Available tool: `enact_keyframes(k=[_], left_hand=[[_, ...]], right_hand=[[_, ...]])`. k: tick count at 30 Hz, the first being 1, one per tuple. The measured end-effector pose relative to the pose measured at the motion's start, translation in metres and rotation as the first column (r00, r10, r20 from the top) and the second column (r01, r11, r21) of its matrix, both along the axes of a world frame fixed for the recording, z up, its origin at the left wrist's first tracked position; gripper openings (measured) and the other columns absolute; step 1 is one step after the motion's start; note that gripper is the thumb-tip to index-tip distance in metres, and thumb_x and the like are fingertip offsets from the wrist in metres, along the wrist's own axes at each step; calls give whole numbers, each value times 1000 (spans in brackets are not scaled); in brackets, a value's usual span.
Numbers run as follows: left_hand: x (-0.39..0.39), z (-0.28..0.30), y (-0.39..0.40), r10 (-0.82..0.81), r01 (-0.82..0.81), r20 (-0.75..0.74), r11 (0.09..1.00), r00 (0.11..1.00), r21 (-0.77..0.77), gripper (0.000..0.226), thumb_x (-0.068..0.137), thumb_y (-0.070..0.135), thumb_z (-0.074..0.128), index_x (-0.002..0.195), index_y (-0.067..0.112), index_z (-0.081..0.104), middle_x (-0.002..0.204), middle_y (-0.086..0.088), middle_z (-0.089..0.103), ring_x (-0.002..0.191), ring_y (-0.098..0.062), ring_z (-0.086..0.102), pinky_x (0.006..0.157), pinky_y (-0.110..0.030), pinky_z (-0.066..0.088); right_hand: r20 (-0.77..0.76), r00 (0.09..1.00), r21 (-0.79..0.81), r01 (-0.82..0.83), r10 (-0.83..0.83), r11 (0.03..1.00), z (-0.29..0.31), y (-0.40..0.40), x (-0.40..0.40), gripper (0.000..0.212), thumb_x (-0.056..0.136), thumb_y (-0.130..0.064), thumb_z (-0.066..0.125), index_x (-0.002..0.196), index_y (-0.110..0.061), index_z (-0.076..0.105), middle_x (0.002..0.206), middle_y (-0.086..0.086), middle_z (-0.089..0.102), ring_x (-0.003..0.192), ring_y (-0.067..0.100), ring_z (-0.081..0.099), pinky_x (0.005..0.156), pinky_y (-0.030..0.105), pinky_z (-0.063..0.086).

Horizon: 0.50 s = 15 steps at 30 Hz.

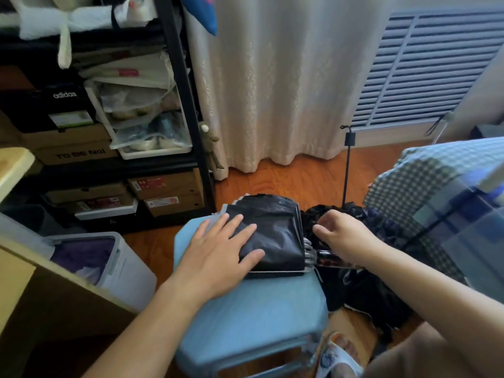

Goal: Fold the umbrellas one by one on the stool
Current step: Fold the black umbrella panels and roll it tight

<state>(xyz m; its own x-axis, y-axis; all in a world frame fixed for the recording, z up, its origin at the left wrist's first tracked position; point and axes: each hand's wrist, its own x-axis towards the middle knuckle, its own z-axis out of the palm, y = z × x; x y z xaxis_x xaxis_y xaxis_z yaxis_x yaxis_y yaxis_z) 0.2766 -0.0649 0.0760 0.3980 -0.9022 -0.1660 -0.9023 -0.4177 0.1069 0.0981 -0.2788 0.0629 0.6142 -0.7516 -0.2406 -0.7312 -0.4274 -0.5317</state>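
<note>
black canopy fabric lies under the spread, straight fingers (245,236) of the left hand (215,257), which press flat on the folded umbrella (275,236); the fingers are apart and grip nothing; the palm rests partly on the fabric and partly on the pale blue stool (245,317); the umbrella's pleats are stacked in a neat bundle on the far half of the stool seat, its grey-edged layers showing at the far left corner and its metal rib ends poking out on the right edge; the right hand (343,238) is just beside that edge, its fingers curled downward with the tips close together at a crumpled black mass of fabric (327,214); whether they pinch the fabric or only touch it i cannot tell; more dark cloth (365,296) hangs off the right of the stool down to the wooden floor (286,181); a thin black pole (346,170) stands upright behind it; a checked blue bedcover (425,181) lies to the right; a sandalled foot (338,356) shows below the stool's near right corner; to the left sit a white bin (128,271) with purple contents and a black shelf rack (188,110) stacked with shoe boxes; a cream curtain (272,83) hangs behind.
</note>
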Motion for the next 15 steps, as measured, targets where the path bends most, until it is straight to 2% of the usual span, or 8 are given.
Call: enact_keyframes(k=[2,4,6,8,9,11,13,15], left_hand=[[1,2,-5,7,-7,-11,1000,1000,-10,66,100,72,17,160,45,17,171,12,10,158,-12,1,127,-41,2],[1,3,-8,15,-15,-4,1000,1000,-21,68,99,73,14,160,44,21,170,12,13,158,-13,3,127,-42,5],[4,6,-6,61,-63,-35,997,998,-42,76,93,77,9,159,43,25,171,11,13,158,-14,3,127,-44,7],[11,15,3,199,-218,-220,974,955,-68,70,96,75,18,158,43,27,171,9,10,158,-15,4,126,-42,10],[16,20,8,278,-321,-348,944,895,-70,64,100,69,28,158,42,29,171,8,13,157,-17,8,125,-41,12],[22,27,20,367,-505,-574,858,732,-96,51,106,51,41,154,35,40,162,2,35,147,-21,35,117,-39,29],[21,26,32,355,-655,-773,749,527,-102,35,108,33,47,142,29,55,137,2,60,117,-15,59,98,-35,48],[18,23,41,294,-734,-892,677,344,-59,26,107,20,51,129,26,63,121,2,68,103,-13,66,90,-35,55]], right_hand=[[-61,997,189,66,-56,980,0,6,-22,23,102,-46,57,110,-25,63,106,-4,67,96,15,63,74,29,47],[-39,981,380,193,-192,905,-8,11,-37,24,102,-44,59,109,-23,67,96,-1,70,82,16,62,64,27,44],[70,924,597,264,-377,758,-15,12,-43,19,102,-30,64,106,-12,69,82,5,69,72,21,59,65,32,42],[135,844,769,240,-518,592,-14,10,-47,3,100,-11,64,101,-8,66,86,10,66,74,22,61,66,36,49],[143,819,828,208,-555,521,-13,8,-51,6,100,-4,62,101,-9,65,93,11,65,79,21,64,66,35,54],[168,797,902,113,-580,416,-11,8,-60,18,98,8,56,104,-7,62,104,17,66,85,23,68,67,32,59],[195,792,915,65,-578,398,-11,9,-69,23,97,12,52,111,-4,59,107,22,66,82,26,70,71,30,58],[207,801,903,64,-562,424,-7,11,-73,20,100,6,53,117,-1,58,104,21,67,73,22,72,67,28,56]])
